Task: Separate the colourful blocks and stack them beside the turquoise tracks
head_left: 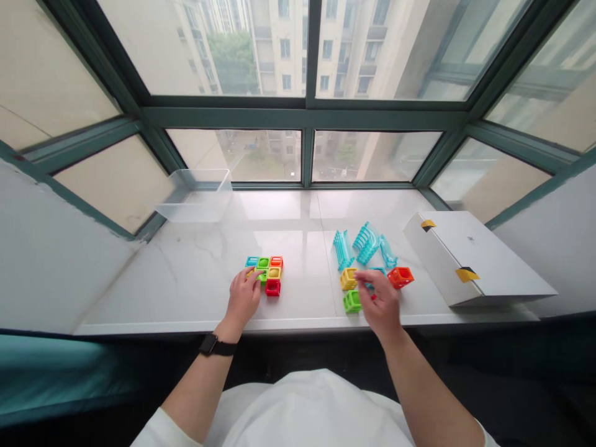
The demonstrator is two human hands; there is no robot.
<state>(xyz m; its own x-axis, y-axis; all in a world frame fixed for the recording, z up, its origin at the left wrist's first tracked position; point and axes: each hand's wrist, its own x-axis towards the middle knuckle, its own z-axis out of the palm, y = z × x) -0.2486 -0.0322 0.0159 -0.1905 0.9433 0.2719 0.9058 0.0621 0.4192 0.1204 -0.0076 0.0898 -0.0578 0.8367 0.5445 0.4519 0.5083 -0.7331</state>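
A cluster of coloured hollow cubes (269, 271) lies joined together on the white marble sill (195, 279). My left hand (243, 298) rests against its left side, fingers touching the yellow and green cubes. My right hand (380, 300) hovers over a second group: a yellow cube (347, 279), a green cube (352, 302) and an orange cube (400, 277). Its fingers are curled over a blue piece (375, 272) between them; whether they grip it I cannot tell. Behind lie several turquoise ribbed pieces (365, 244).
A clear plastic tub (198, 195) stands at the back left of the sill. A white cardboard box (470, 254) with yellow tape lies at the right. Windows with dark green frames close off the back.
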